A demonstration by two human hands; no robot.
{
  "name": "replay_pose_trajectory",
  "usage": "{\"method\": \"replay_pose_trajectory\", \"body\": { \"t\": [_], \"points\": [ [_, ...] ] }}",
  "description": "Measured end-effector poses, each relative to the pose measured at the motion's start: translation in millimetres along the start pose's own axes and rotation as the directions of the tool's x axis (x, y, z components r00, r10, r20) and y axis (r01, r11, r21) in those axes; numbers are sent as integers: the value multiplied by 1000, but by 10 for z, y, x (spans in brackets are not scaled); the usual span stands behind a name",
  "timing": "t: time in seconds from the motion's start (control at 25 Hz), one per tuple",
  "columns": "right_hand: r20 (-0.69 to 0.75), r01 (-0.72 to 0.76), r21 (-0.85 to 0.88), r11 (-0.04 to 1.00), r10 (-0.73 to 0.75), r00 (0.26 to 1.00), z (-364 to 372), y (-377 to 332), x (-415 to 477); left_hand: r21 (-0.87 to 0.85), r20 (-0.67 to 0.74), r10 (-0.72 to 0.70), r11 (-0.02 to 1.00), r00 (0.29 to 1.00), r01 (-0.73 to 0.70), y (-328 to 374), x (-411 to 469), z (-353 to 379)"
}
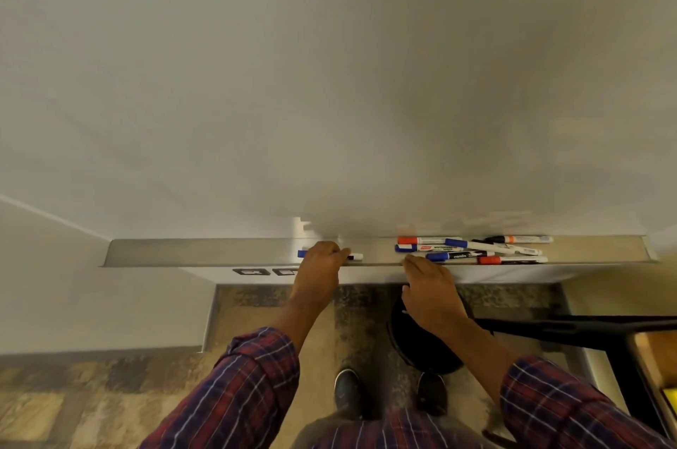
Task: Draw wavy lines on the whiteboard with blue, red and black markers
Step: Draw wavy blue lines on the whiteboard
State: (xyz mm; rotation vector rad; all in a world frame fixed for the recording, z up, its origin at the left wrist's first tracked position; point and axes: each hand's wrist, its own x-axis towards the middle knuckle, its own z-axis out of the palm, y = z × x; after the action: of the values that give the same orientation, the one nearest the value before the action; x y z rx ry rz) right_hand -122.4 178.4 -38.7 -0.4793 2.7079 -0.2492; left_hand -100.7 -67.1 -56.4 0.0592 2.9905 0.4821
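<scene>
Sideways, blue marker (302, 253), cap leftward.

White whiteboard (329, 82) over a grey tray (219, 252) of white markers (476, 247) capped blue, red-orange and black; sleeves (252, 375) plaid in dark blue and red; floor (110, 393) mottled brown and tan.

Black round bin (414, 348), perhaps, on patterned floor (110, 390) beside shoes (348, 388).

The ledge (201, 253) bears a lone marker (357, 257) and a marker cluster (472, 249).
</scene>
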Motion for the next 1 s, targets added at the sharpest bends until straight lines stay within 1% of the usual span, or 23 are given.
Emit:
{"method": "replay_pose_trajectory", "body": {
  "t": [0.2,0.56,0.84,1.0],
  "points": [
    [0,-20,-8,1000,20,1000,30,-30,-15,-2,14,25,1000,1000,-25,-12,-22,49],
    [22,-4,-15,1000,4,1000,115,9,-36,11,38,5,1000,999,-6,45,-146,70],
    [76,41,-12,999,-40,996,73,67,-83,54,28,8,999,1000,-9,54,-175,67],
    [65,90,14,996,-91,994,-7,111,-81,91,13,-3,996,1000,2,115,-167,68]
  ]
}}
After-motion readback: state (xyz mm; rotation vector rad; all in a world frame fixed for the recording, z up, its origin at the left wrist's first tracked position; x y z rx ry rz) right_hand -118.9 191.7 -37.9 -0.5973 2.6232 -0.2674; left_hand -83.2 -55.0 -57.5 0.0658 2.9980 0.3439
